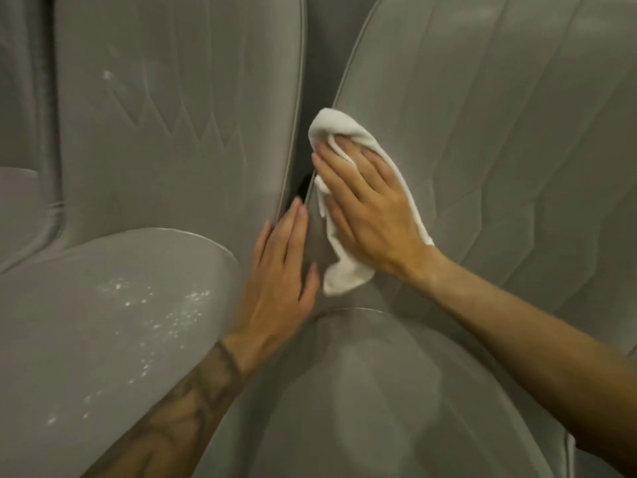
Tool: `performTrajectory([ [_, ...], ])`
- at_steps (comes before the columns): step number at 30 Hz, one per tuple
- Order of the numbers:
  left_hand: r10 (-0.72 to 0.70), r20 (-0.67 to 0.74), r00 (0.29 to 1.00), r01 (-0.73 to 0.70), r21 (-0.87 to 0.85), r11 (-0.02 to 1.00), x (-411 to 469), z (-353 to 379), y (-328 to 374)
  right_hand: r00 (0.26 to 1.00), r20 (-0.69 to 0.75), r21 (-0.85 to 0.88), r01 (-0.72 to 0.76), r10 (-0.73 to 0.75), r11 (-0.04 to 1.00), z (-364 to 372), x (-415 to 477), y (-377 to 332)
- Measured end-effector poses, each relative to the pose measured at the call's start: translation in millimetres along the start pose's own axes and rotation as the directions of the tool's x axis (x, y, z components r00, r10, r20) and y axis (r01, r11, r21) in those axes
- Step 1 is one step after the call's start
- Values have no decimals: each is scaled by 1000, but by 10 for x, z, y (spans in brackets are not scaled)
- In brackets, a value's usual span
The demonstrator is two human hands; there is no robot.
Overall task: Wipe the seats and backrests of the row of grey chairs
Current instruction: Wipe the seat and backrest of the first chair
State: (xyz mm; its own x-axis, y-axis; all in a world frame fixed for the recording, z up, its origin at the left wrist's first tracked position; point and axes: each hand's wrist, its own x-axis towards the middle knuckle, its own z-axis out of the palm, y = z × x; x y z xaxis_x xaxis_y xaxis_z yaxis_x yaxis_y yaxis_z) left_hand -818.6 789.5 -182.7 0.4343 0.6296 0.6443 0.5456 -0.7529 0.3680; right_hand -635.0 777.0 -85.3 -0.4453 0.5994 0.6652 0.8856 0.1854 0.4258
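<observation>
Two grey upholstered chairs stand side by side. My right hand (368,205) lies flat with straight fingers on a white cloth (344,270), pressing it against the left edge of the right chair's backrest (499,132). My left hand (282,270) rests open against the lower left edge of the same backrest, at the gap between the chairs. The left chair's seat (86,322) carries white specks, and its backrest (172,115) has a small white mark. The right chair's seat (362,391) lies below my hands.
A narrow dark gap (303,188) separates the two backrests. Part of a third grey chair (20,167) shows at the far left edge. The chairs fill the whole view.
</observation>
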Motion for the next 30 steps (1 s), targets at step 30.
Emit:
performTrajectory([
  [30, -314, 305, 899, 169, 421, 891, -2264, -1395, -190, 794, 607, 715, -531, -27, 456, -262, -1103, -1975],
])
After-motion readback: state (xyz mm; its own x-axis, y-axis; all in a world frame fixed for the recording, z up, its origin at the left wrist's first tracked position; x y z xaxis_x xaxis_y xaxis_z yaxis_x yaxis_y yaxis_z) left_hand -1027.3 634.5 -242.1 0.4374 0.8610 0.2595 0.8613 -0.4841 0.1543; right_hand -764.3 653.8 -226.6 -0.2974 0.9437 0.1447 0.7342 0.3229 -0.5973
